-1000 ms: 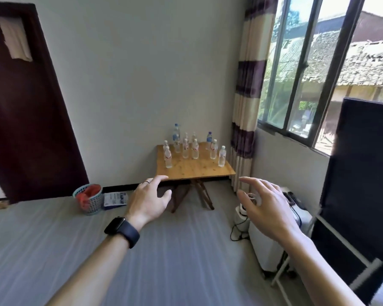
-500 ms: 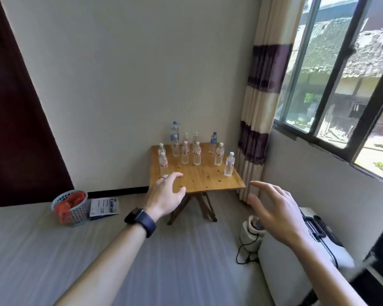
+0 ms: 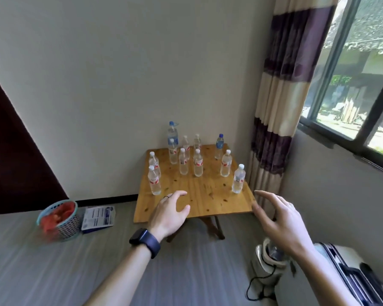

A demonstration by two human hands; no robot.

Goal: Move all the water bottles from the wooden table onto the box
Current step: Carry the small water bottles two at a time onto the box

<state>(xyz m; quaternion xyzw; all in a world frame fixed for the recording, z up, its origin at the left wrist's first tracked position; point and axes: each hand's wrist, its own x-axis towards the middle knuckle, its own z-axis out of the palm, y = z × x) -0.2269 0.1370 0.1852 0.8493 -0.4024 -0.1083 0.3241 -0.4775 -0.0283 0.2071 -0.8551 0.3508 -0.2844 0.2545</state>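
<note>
On the wooden table (image 3: 208,195) in the room's corner, the water bottles (image 3: 187,161) stand upright, clustered toward its far side. Over the table's near edge, the left hand (image 3: 168,214) hovers open and empty; the right hand (image 3: 279,219), fingers spread, holds nothing beside its near right corner.

A basket (image 3: 59,219) of red items sits on the floor at nine o'clock, a printed booklet (image 3: 98,219) just beside it. A striped curtain (image 3: 281,102) hangs at one o'clock, a window (image 3: 354,85) beside it.
</note>
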